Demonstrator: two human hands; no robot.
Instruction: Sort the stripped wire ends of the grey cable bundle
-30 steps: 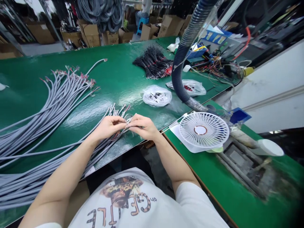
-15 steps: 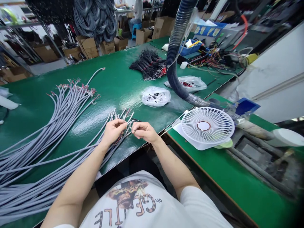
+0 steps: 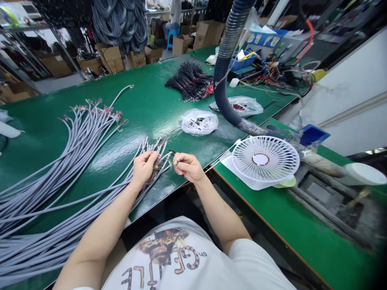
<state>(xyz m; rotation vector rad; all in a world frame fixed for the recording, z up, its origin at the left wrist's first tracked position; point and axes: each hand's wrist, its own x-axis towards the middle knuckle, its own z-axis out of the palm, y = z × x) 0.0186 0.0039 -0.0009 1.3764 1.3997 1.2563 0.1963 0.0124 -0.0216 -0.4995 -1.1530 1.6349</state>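
My left hand (image 3: 144,167) is closed in a pinch at the stripped end of a grey cable, over the near bundle of grey cables (image 3: 111,192). White and reddish wire ends fan out around its fingertips. A short gap to the right, my right hand (image 3: 188,166) is also pinched, on something too small to make out. A thin dark piece (image 3: 172,152) shows just beyond its fingers. Farther left, a second bundle of grey cables (image 3: 77,139) lies with its stripped red and white ends pointing away from me.
Clear plastic bags of small parts (image 3: 199,121) and black wires (image 3: 190,80) lie across the green table (image 3: 145,92). A ribbed hose (image 3: 222,76) hangs down at the right. Beside me, a white fan (image 3: 263,159) stands on a lower green surface.
My right hand has moved slightly to the right, widening the gap between my hands. My left hand has shifted a little left. The cable bundles lie as before.
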